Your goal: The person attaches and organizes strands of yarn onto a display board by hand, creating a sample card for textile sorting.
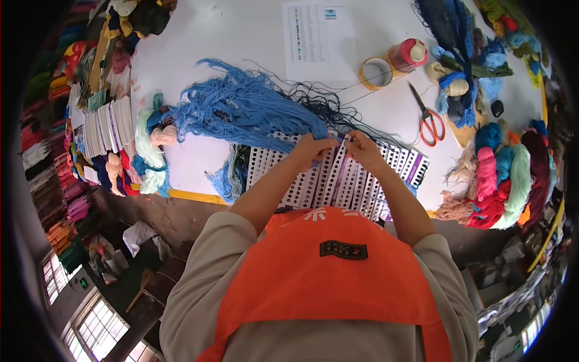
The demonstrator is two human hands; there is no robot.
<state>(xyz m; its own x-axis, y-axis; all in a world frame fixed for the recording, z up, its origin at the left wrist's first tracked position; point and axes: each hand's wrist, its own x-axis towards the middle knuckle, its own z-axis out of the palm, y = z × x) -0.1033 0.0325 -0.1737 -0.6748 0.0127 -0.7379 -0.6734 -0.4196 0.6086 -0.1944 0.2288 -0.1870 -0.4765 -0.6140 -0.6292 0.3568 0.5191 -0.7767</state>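
Observation:
White and purple cards with rows of punched holes [265,172] lie side by side at the table's near edge, in front of my body. Over their far edge my left hand [312,149] is closed on the end of a large hank of blue yarn [235,105]. Close beside it, my right hand [364,152] has its fingertips pinched together over the cards; what they hold is too small to make out. Loose dark navy yarn strands [329,102] run behind both hands and down past the cards' right side.
Red-handled scissors [430,125] lie right of the cards. Beyond are a roll of tape [376,72], a red cone of thread [408,55] and a printed sheet [316,39]. Colourful yarn hanks [503,169] crowd the right edge; a stack of cards [108,128] stands left.

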